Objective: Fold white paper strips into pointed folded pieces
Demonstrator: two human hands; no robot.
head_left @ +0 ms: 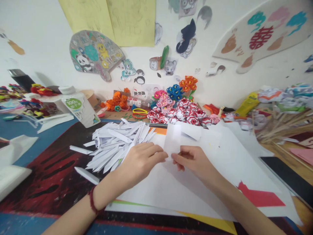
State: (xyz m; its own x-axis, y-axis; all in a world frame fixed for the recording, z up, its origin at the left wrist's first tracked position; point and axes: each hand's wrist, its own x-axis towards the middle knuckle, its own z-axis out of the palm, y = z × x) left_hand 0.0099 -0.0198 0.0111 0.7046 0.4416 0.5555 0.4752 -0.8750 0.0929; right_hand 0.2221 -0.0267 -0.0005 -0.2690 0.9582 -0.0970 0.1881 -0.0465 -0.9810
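A small rectangular piece of white paper [172, 138] stands raised between my two hands, above larger white sheets [207, 182]. My right hand [190, 159] pinches its lower right corner between thumb and curled fingers. At the lower left corner, the fingertips of my left hand [146, 159] close on the paper; that thumb is hidden behind the hand. Just left of my left hand lies a heap of folded white paper strips [110, 138]. Two strips lie apart from the heap on the left, one of them a folded strip [86, 175] near my wrist.
Red-and-white folded flowers [182, 114] and orange fuzzy flowers [117, 101] line the back near the wall. A white bottle [79, 106] leans at the left. On the right are a dark phone [288, 179], a red paper scrap [261, 195] and several wooden sticks [283, 122].
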